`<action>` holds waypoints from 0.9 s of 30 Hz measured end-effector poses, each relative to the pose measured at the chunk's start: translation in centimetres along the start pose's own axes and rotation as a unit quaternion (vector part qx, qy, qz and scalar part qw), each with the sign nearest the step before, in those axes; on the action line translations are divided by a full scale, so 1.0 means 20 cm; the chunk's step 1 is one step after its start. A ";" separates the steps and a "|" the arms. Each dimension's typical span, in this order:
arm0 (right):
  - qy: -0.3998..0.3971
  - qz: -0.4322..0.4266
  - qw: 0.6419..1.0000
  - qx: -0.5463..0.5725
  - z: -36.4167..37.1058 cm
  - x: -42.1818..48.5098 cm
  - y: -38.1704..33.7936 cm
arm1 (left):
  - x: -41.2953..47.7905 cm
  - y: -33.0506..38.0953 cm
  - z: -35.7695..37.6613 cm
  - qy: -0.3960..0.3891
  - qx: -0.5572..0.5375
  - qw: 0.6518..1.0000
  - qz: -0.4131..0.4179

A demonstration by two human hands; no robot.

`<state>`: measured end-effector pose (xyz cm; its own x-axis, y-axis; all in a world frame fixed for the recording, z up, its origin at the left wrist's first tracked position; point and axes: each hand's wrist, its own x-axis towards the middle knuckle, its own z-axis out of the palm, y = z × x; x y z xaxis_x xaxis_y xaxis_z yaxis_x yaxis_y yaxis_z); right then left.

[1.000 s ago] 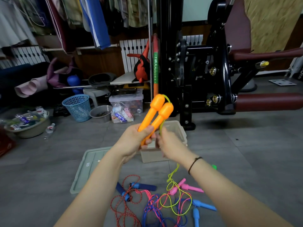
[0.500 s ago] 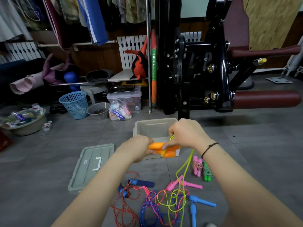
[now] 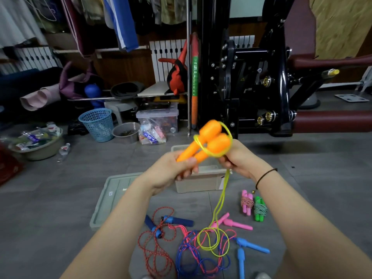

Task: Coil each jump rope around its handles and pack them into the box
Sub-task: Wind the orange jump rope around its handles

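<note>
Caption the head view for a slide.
Left hand grips two orange handles; right hand holds yellow rope looped around them, above the box.

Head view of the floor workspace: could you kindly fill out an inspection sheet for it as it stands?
surface: grey tiled floor.
job's things: orange handles with yellow-green rope looped round their thick ends, the rest trailing to the floor; beige box, lid off beside it; pink coiled rope and green coiled rope right of the box; dark blue handles, pink handles, light blue handles with ropes tangled.
clutter: blue basket, filled basin, clear bin.
grippers: left hand grips the handles' narrow ends; right hand holds the rope.
cables: nothing seen.
surroundings: black gym machine, hanging clothes.
</note>
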<state>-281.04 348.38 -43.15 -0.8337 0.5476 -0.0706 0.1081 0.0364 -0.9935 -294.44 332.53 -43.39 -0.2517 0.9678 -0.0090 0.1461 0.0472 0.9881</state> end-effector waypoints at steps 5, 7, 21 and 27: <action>-0.083 -0.023 0.991 -0.100 0.09 -0.01 -0.01 | 0.06 -0.01 -0.04 0.253 -0.059 0.966 -0.016; -0.122 -0.007 0.982 -0.144 0.14 -0.03 -0.04 | 0.08 -0.04 -0.07 0.297 0.068 0.952 -0.019; 0.128 -0.184 0.792 -0.568 0.01 -0.04 0.00 | 0.08 -0.10 0.03 -0.030 0.533 0.846 -0.013; 0.059 -0.141 0.927 -0.341 -0.05 -0.01 0.05 | -0.03 -0.04 0.09 -0.081 0.401 0.907 0.102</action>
<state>-280.32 349.11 -44.13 -0.8206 0.5215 0.2336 0.2457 0.6911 -0.6797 -292.73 332.37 -44.44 -0.0074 0.9971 0.0759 0.8390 -0.0351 0.5430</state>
